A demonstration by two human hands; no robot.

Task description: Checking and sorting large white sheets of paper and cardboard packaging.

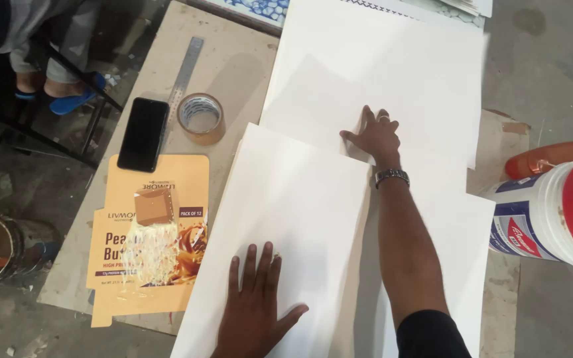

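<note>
Two hands flat on big white sheets here. Left hand (254, 308) is spread open, palm down, pressing on the near sheet (286, 219), close to its near edge. Right hand (376, 136) is reaching further out, fingers splayed and flat on the far sheet (379, 66), right about where the near sheet's far edge overlaps it. Wristwatch (392, 177) on that arm. Neither hand is gripping anything.

Off to the left on the brown board (233, 66): a roll of brown packing tape (201, 117), a black phone (143, 134) just beside it, and a steel ruler (184, 76) running away from the tape. Nearer, a flattened yellow carton (150, 245) with a small cardboard block on it. White tub with a red lid (555, 212) sits at the right edge.
</note>
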